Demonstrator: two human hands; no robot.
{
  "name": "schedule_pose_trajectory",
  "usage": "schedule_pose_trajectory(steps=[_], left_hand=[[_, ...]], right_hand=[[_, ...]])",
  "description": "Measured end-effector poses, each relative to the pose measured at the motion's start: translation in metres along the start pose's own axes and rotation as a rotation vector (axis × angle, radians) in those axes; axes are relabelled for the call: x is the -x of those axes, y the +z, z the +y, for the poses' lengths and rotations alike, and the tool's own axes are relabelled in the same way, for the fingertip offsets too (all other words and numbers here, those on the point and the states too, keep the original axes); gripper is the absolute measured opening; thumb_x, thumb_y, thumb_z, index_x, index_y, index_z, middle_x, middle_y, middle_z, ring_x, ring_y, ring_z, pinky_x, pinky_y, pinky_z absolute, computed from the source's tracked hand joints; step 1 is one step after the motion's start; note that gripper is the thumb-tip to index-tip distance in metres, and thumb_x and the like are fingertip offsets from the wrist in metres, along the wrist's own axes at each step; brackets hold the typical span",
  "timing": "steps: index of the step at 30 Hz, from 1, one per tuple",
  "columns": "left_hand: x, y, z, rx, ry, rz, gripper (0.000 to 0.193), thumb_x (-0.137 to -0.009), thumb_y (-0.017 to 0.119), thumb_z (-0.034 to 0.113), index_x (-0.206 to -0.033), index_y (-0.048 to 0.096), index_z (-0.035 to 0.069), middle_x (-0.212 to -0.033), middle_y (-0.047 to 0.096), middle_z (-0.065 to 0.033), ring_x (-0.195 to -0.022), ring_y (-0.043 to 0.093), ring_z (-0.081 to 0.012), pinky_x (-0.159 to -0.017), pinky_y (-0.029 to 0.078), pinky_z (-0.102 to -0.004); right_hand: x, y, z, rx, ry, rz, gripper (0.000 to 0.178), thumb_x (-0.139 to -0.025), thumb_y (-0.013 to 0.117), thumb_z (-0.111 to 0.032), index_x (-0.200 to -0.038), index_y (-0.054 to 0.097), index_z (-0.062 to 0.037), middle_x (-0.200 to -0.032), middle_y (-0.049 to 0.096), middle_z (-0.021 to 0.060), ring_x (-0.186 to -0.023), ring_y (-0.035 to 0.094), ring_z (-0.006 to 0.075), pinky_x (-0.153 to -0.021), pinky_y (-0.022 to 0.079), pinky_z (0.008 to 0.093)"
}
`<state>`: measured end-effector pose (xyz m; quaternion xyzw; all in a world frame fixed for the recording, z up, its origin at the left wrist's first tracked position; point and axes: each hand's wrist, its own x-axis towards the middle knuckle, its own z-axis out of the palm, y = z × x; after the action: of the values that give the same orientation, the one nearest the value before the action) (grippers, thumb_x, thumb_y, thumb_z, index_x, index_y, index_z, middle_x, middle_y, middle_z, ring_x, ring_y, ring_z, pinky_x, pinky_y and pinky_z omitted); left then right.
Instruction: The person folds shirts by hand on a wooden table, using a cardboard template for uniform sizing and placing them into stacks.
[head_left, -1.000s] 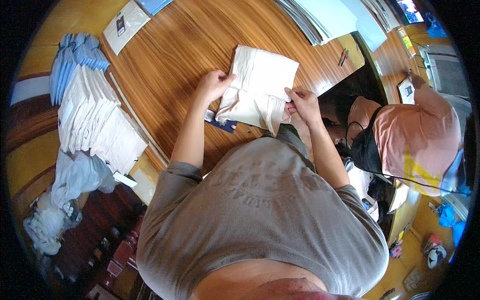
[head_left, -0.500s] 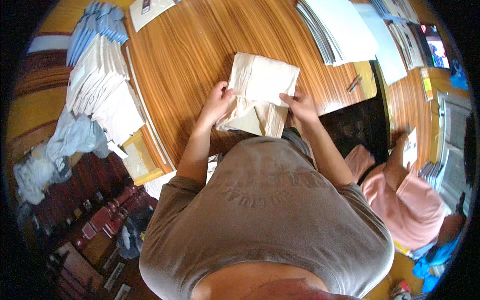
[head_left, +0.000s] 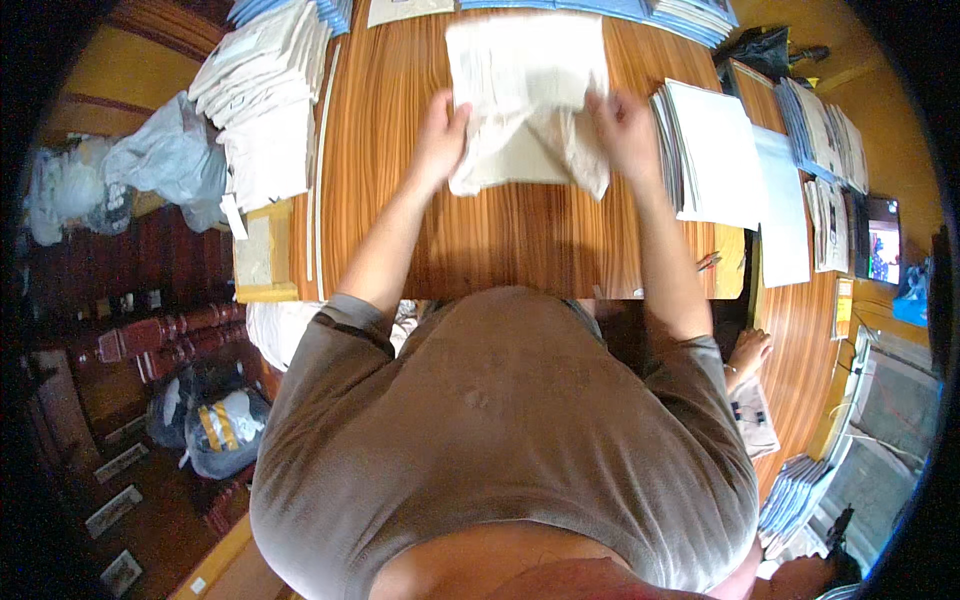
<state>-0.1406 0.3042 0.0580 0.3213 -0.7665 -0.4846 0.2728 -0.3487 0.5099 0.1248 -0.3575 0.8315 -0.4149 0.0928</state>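
Observation:
A folded cream cloth piece (head_left: 525,65), perhaps a garment, is held out in front of me above the wooden table (head_left: 400,250). Its upper part is flat and bright, while the lower part opens in loose folds around a paler flat area. My left hand (head_left: 440,142) grips the left edge, thumb on top and fingers mostly hidden beneath. On the opposite edge my right hand (head_left: 625,138), smeared by motion, pinches the cloth near a bunched fold. The cloth's lower corners hang free.
Folded cream cloths (head_left: 265,110) are stacked at the left beside a thin white strip (head_left: 318,170). White sheets (head_left: 710,150) and a pale blue sheet (head_left: 780,215) lie right. Blue folded packs (head_left: 690,15) line the far edge. Another person's hand (head_left: 750,352) shows lower right.
The cloth and both hands have moved away from my body, further over the table. My view has turned, so the table now sits squarely ahead. Both hands still hold the cloth.

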Motion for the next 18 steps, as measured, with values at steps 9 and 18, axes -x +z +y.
schedule_pose_trajectory(steps=[9,18], left_hand=[[0.156,0.006,-0.030,-0.514,-0.229,-0.084,0.034,-0.098,0.069,0.036,-0.109,0.067,0.003,-0.087,0.072,-0.0239,-0.086,0.071,-0.0455,-0.077,0.056,-0.0530],[0.165,-0.007,-0.053,0.218,-0.455,-0.218,0.017,-0.097,0.078,0.018,-0.096,0.073,0.002,-0.077,0.068,0.0005,-0.059,0.061,-0.0077,-0.050,0.048,-0.0262]], right_hand=[[0.140,0.063,0.066,0.153,0.092,0.033,0.025,-0.098,0.071,-0.025,-0.097,0.070,0.0000,-0.088,0.072,0.0234,-0.083,0.072,0.0416,-0.075,0.058,0.0464],[0.148,0.056,0.102,-0.298,0.187,-0.244,0.025,-0.095,0.079,-0.022,-0.109,0.073,-0.0013,-0.086,0.073,0.0095,-0.079,0.068,0.0173,-0.075,0.056,0.0321]])
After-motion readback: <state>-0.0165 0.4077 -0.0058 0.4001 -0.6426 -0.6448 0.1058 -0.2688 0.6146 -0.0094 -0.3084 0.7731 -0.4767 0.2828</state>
